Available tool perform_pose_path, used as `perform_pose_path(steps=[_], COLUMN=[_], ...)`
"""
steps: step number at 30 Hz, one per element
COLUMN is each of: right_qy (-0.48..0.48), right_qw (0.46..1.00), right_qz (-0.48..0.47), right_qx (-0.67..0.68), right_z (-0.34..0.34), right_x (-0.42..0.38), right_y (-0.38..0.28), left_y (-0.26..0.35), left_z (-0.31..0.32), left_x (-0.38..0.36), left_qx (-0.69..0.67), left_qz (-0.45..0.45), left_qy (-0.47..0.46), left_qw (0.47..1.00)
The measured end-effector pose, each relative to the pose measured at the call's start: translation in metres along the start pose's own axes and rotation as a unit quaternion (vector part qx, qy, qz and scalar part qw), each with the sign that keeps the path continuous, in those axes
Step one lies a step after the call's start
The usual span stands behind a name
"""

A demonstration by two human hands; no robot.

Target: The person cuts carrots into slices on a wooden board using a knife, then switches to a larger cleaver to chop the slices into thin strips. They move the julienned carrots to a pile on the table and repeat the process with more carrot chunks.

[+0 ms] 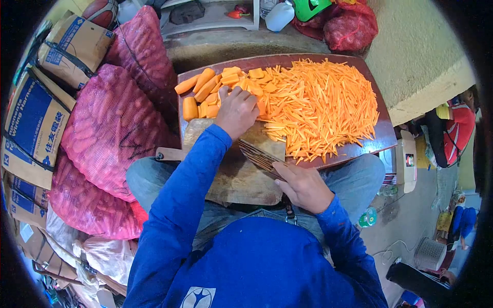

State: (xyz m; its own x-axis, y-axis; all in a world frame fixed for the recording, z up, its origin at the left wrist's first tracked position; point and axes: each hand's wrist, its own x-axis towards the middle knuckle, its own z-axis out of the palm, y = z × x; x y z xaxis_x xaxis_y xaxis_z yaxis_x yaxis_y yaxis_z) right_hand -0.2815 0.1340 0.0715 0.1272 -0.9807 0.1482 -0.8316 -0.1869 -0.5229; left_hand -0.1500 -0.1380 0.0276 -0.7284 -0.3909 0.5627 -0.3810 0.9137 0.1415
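My left hand point(236, 112) reaches over the carrot pieces point(210, 90) at the back left of the table, its fingers bent down onto them; whether it grips a piece is hidden. My right hand point(303, 186) is wrapped round the near end of a knife point(259, 156), whose blade lies slantwise above the wooden cutting board point(241, 182). Past the board, to the right, spreads a large heap of carrot sticks point(323, 110). Thicker slabs and peeled chunks sit left of the heap.
Red mesh sacks point(110, 128) fill the left, beside cardboard boxes point(33, 123). A second handle point(171, 154) juts out left of the board. A shelf point(215, 23) and another mesh sack point(351, 25) stand behind. At the far right, a person in red point(462, 126) is partly visible.
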Motion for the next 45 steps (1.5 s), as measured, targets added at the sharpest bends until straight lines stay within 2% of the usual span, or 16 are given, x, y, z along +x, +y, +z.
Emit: perform_pose_path(steps=[2,4,6,8,9,11,12,14,15,19,21,24,33,37,39,45], right_qy=[0.006,0.012,0.0,0.007,0.016,-0.004,-0.018,-0.031,-0.039,-0.025,-0.038,-0.042,-0.114,-0.104,-0.108,-0.12], right_qw=[0.999,0.998,0.983,0.978,0.972,0.963,0.953,0.955,0.957,0.975,0.978,0.982,0.978,0.973,0.982,0.977], right_qz=[0.017,0.034,0.106,0.121,0.134,0.16,0.185,0.176,0.169,0.121,0.101,0.097,0.155,0.174,0.116,0.138], right_qx=[0.03,0.06,0.148,0.171,0.192,0.217,0.239,0.237,0.233,0.186,0.178,0.155,0.082,0.107,0.106,0.113], right_z=[-0.002,-0.007,-0.014,-0.02,-0.022,-0.029,-0.031,-0.03,-0.029,-0.011,-0.006,-0.003,-0.02,0.001,0.008,-0.009], right_x=[-0.006,-0.014,-0.026,-0.033,-0.035,-0.032,-0.03,-0.023,-0.019,-0.013,-0.008,-0.006,-0.016,0.004,0.019,0.006], right_y=[-0.001,-0.004,-0.009,-0.01,-0.012,-0.017,-0.019,-0.021,-0.024,-0.027,-0.033,-0.042,-0.072,-0.053,-0.045,-0.06], left_y=[0.007,0.017,0.025,0.034,0.041,0.052,0.062,0.084,0.09,0.097,0.094,0.089,0.084,0.086,0.087,0.085], left_z=[-0.011,-0.037,-0.056,-0.07,-0.067,-0.058,-0.063,-0.071,-0.07,-0.075,-0.073,-0.069,-0.062,-0.061,-0.063,-0.064], left_x=[-0.002,-0.008,-0.028,-0.058,-0.077,-0.115,-0.123,-0.131,-0.135,-0.141,-0.141,-0.141,-0.142,-0.144,-0.142,-0.147], left_qx=[-0.014,-0.001,0.011,-0.089,-0.09,-0.372,-0.371,-0.165,-0.113,-0.146,-0.157,-0.132,-0.095,-0.109,-0.118,-0.129], left_qz=[0.032,0.027,0.024,-0.116,-0.12,-0.309,-0.313,-0.228,-0.205,-0.202,-0.124,-0.095,-0.03,-0.049,-0.062,-0.069], left_qy=[0.067,0.071,0.072,0.018,0.015,-0.028,-0.027,-0.054,-0.026,-0.037,-0.055,-0.102,-0.1,-0.108,-0.104,-0.093], left_qw=[0.997,0.997,0.997,0.989,0.989,0.875,0.874,0.958,0.972,0.968,0.978,0.981,0.99,0.987,0.986,0.985])
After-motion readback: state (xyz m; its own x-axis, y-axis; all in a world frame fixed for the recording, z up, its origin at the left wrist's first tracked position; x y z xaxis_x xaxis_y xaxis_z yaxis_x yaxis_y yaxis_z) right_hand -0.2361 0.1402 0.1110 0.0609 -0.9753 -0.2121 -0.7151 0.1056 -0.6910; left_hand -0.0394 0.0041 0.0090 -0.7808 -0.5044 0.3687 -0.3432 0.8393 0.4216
